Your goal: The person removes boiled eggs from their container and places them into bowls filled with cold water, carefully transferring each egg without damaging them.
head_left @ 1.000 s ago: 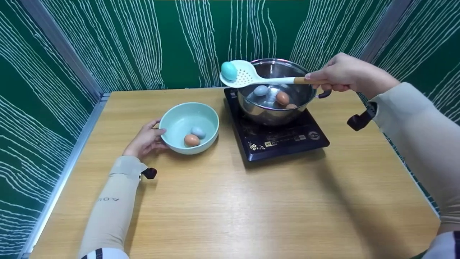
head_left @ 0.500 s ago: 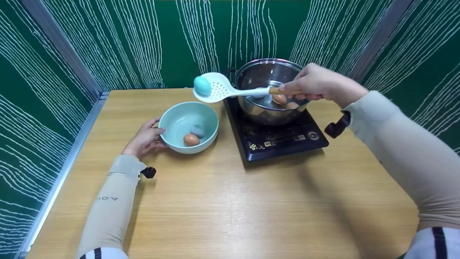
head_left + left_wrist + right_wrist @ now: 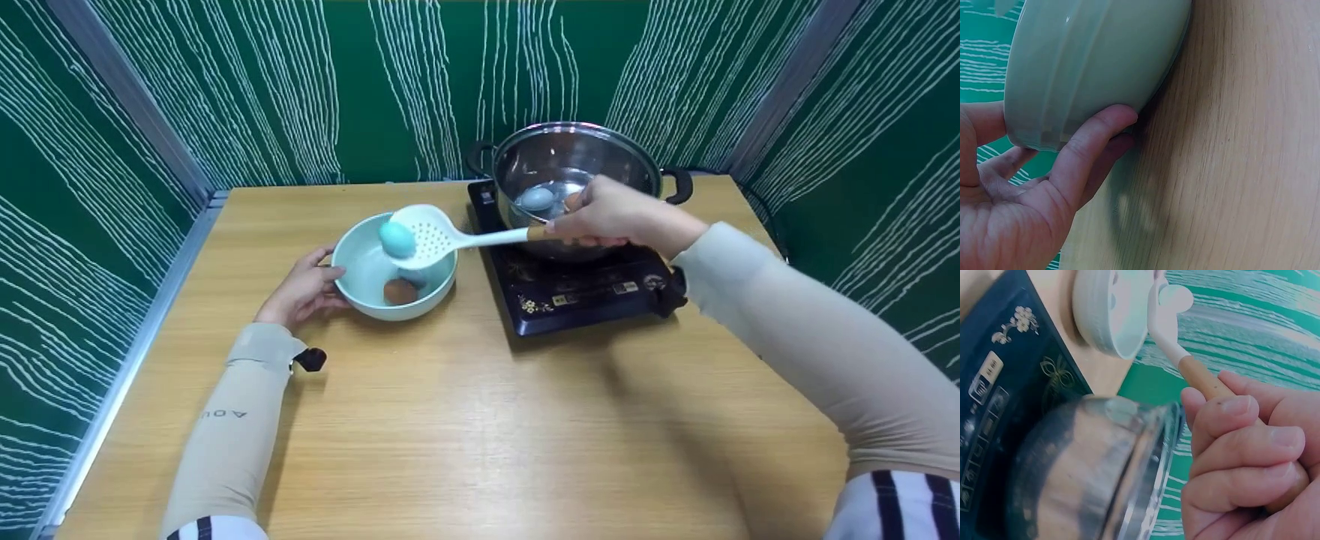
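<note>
Curled fingers of my right hand [image 3: 604, 214] grip the wooden handle of a white slotted spoon [image 3: 429, 231]. On its perforated head rides a turquoise egg [image 3: 397, 239], held over the mint-green bowl [image 3: 358, 259]. Seen from the right wrist, the handle [image 3: 1203, 378] runs through the fist. My left hand [image 3: 306, 289] holds the bowl at its left side, thumb at the rim and other fingers against the outer wall [image 3: 1106, 56]. A brown egg [image 3: 400, 292] lies inside; a pale blue egg beside it is partly hidden in the spoon's shadow.
A steel pot [image 3: 600, 154] with black handles stands on a black induction cooker [image 3: 540, 315] right of the bowl. It holds a pale blue egg [image 3: 535, 199] and a brown egg [image 3: 572, 200] partly covered by my right hand. Green patterned panels [image 3: 262, 90] enclose the wooden table [image 3: 465, 420].
My right hand has carried the slotted spoon with the turquoise egg left and nearer, from above the pot to over the bowl. The left hand and bowl have stayed put.
</note>
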Action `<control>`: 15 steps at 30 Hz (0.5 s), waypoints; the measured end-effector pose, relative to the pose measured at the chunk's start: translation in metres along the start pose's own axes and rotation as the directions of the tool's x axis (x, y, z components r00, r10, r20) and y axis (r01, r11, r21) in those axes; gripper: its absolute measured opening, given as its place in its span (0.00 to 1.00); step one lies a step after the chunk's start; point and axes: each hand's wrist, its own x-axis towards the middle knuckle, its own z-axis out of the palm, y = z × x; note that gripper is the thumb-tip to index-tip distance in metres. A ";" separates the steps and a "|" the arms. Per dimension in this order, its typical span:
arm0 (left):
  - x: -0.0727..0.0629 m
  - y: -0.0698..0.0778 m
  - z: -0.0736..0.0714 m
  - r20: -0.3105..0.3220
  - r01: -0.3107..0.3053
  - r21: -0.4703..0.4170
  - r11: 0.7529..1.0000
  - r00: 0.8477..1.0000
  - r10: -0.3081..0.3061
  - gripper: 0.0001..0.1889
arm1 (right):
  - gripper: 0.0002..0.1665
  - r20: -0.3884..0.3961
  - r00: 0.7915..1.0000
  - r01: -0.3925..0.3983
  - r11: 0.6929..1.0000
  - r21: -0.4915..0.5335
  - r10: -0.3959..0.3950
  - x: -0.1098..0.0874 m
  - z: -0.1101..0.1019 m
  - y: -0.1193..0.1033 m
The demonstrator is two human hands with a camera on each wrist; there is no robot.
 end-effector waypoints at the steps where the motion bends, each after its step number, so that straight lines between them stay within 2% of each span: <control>1: 0.000 0.000 0.000 0.000 0.000 0.000 1.000 1.000 0.000 0.33 | 0.20 0.004 1.000 -0.003 1.000 0.001 0.003 0.001 0.003 0.001; 9: 0.000 0.000 0.000 -0.002 -0.006 0.004 1.000 1.000 0.006 0.33 | 0.19 -0.003 0.999 -0.032 0.997 -0.067 0.032 0.009 0.023 0.001; 15: -0.001 0.001 0.001 -0.003 -0.008 0.014 1.000 1.000 0.008 0.34 | 0.17 -0.038 0.999 0.015 0.989 -0.148 -0.021 0.014 0.033 -0.001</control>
